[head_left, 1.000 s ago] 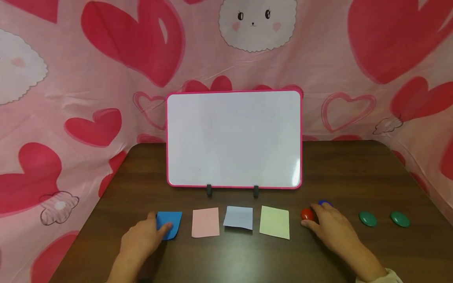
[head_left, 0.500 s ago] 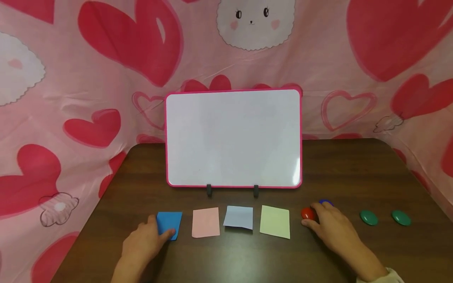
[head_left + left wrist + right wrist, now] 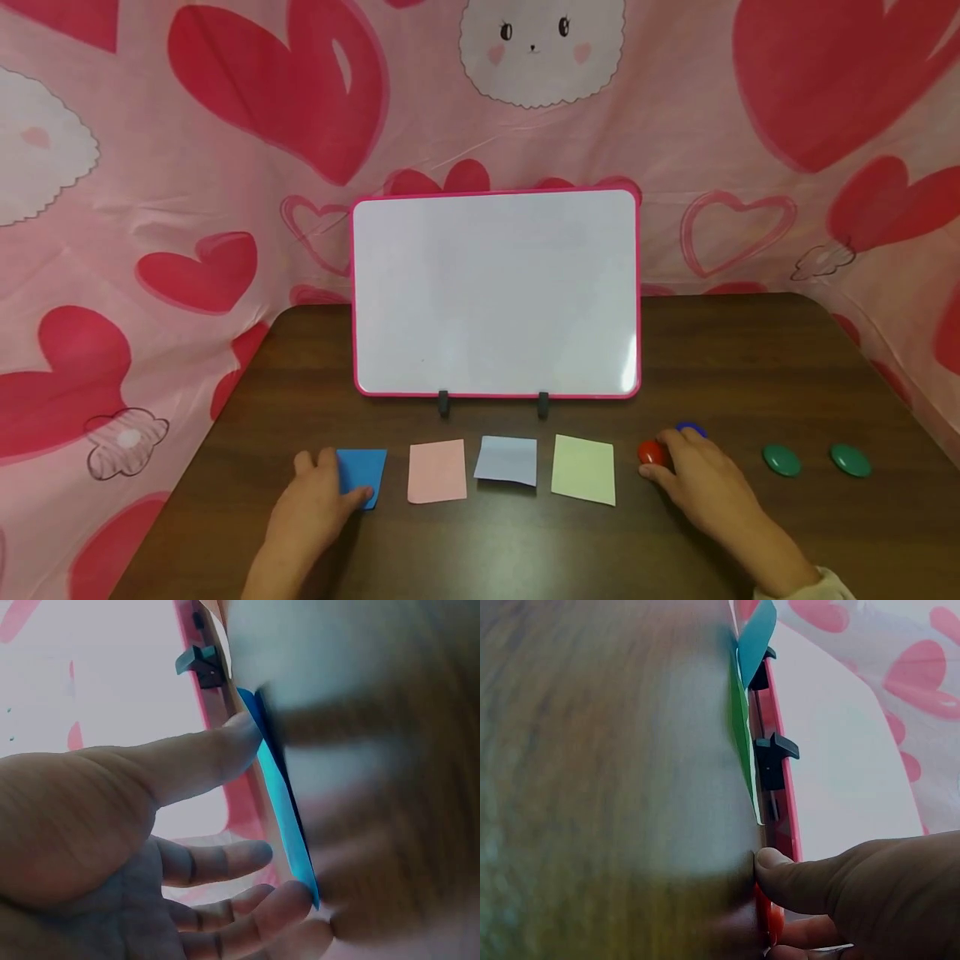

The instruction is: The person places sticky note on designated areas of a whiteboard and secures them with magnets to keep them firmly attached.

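A blue sticky note lies on the table at the left of a row of notes. My left hand rests over its left side, the thumb touching the note's lower right edge and the fingers spread loosely at the other side. In the left wrist view the blue note shows edge-on between thumb and fingertips. My right hand pinches a round red magnet between thumb and index finger, low on the table. Behind its knuckles a blue magnet is mostly hidden.
Pink, pale blue and pale green notes lie between the hands. A pink-framed whiteboard stands behind on black clips. Two green magnets, a nearer one and a farther one, lie at the right.
My left hand has shifted slightly, its thumb sliding to the blue note's lower right edge and its fingers moving a little farther forward. The right hand stays at the red magnet.
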A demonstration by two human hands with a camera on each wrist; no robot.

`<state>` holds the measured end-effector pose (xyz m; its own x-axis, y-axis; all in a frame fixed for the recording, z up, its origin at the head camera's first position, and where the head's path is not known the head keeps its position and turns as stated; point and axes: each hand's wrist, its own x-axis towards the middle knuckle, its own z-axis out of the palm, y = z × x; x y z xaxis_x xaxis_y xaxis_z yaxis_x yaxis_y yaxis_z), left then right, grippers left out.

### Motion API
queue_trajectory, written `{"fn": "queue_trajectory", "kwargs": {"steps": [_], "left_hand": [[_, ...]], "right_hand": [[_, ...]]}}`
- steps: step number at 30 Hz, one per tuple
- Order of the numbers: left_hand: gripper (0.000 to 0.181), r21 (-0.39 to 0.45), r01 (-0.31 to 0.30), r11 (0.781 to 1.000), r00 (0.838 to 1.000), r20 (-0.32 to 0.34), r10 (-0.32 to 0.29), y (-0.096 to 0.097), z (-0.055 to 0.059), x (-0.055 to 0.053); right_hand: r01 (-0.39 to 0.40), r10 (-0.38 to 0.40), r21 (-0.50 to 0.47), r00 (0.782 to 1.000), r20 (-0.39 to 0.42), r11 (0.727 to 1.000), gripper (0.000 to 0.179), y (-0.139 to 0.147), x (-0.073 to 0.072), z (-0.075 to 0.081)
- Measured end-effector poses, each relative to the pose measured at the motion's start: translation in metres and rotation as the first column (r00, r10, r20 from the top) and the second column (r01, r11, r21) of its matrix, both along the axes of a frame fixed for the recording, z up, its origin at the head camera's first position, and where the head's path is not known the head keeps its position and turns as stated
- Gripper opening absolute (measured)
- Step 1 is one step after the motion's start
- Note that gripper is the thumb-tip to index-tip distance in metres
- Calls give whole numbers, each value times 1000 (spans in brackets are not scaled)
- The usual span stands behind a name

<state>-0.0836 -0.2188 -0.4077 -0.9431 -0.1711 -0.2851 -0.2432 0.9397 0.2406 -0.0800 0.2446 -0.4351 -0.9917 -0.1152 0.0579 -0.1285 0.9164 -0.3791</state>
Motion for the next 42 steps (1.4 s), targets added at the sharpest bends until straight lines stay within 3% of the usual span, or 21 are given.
{"fn": "queue_trajectory", "kwargs": {"steps": [4,9,17,22,30,33,42], "left_hand": [[86,-19,-17,1000,1000,-19,17,4,1,1],[89,-44,-38,998,999,3,38,4,0,1],[80,2,-36,999,997,-69,36,5,0,1],[69,40,-25,999,996,-80,28,3,-4,0],[31,26,-3,1000,1000,13,2,-5,-5,-3],[18,10,13,1000,1000,11,-13,-5,-3,-4],[24,73,-18,997,999,44,15,-3,5,-9]], "right_hand": [[0,0,3,1000,8,1000,44,0,-1,0],[-2,2,6,1000,8,1000,43,-1,0,0],[-6,6,2,1000,-8,1000,42,0,1,0],[-5,6,13,1000,-18,1000,40,1,4,-2],[-13,14,33,999,-30,999,40,-3,4,-5],[-11,12,33,999,-30,999,40,-4,4,-5],[-14,16,25,998,-54,1000,40,-3,5,-6]]}}
